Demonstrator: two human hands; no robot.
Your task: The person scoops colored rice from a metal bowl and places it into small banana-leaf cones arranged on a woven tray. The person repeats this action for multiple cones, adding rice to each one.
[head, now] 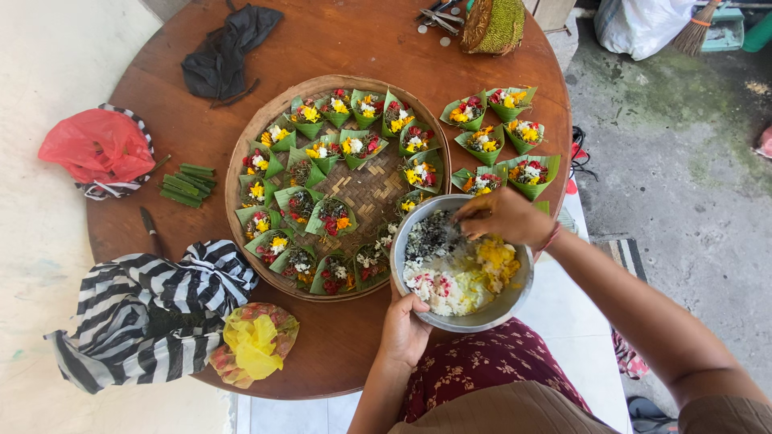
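Note:
My left hand (404, 329) grips the near rim of a round metal bowl (503, 309) from below. The bowl holds white, yellow, pink and dark flower petals. My right hand (500, 215) reaches into the bowl's far side, fingers pinched together on the petals. Just beyond the bowl lies a round woven tray (366, 191) ringed with several small green leaf cups filled with red, yellow and white flowers. More filled leaf cups (503, 141) sit on the brown round table (346, 40) to the right of the tray.
A striped black-and-white bag (153, 313) and a yellow plastic bag (253, 345) lie at the table's near left. A red plastic bag (100, 145), green leaf strips (186, 183), a dark cloth (221, 52), scissors (438, 16) and a woven pouch (494, 24) sit farther off.

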